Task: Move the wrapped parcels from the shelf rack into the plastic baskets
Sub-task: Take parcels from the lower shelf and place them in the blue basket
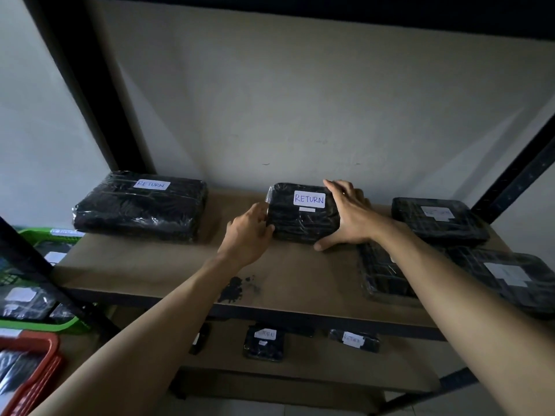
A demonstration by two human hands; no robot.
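A black wrapped parcel with a white RETURN label [301,216] lies at the middle back of the brown shelf board [144,265]. My left hand [247,232] grips its left side, thumb at the front corner. My right hand [350,216] holds its right side, fingers over the top edge and thumb at the bottom front. A larger RETURN parcel [141,205] lies at the left of the shelf. A green basket [45,324] and a red basket [33,376] with parcels inside stand at the lower left.
Three more black parcels lie on the right: one at the back [438,220], one at the front [381,274], one at the edge [510,280]. Smaller parcels [264,343] rest on the lower shelf. Black rack posts [90,94] frame both sides.
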